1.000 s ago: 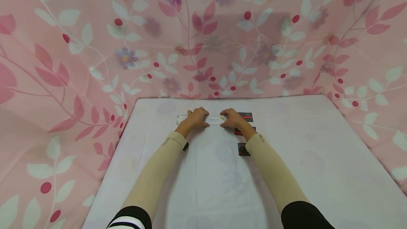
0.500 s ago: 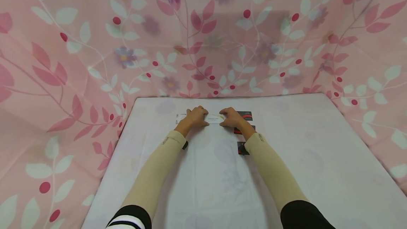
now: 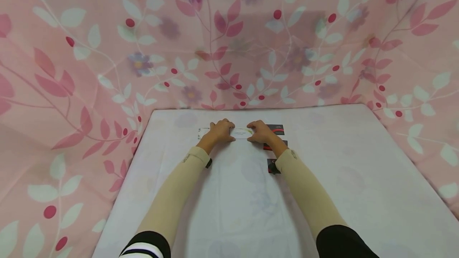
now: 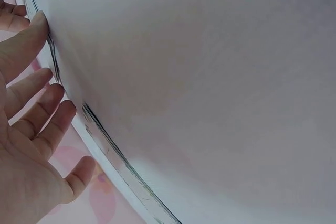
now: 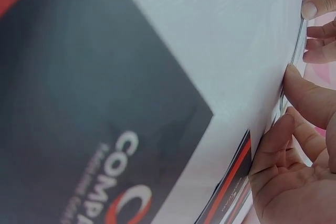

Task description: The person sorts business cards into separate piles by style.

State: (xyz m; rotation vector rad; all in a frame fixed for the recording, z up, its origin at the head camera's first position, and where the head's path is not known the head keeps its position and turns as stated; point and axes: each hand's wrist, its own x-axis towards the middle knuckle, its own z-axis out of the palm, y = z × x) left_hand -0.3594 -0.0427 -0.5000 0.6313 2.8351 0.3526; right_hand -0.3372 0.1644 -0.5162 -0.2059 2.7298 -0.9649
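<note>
A white business card [image 3: 241,133] with a yellow-green corner lies flat near the table's far side, between my two hands. My left hand [image 3: 218,131] holds its left end, thumb at the near edge and fingers at the far edge. At the right end my right hand [image 3: 261,132] grips it the same way. In the left wrist view the thumb [image 4: 37,27] presses against the card's edge; the right wrist view has the right thumb [image 5: 299,85] touching it too. Another white card [image 3: 202,133], with dark print, is partly hidden behind the left hand.
Right of the white card, dark cards with red bands form a column: the far one [image 3: 277,129], the middle one [image 3: 267,147] and the near one [image 3: 271,164], partly covered by my right arm. The white-covered table [image 3: 344,170] ends at a pink floral cloth [image 3: 236,43].
The head view has shifted very slightly. Both hands keep their places at the ends of the white business card.
</note>
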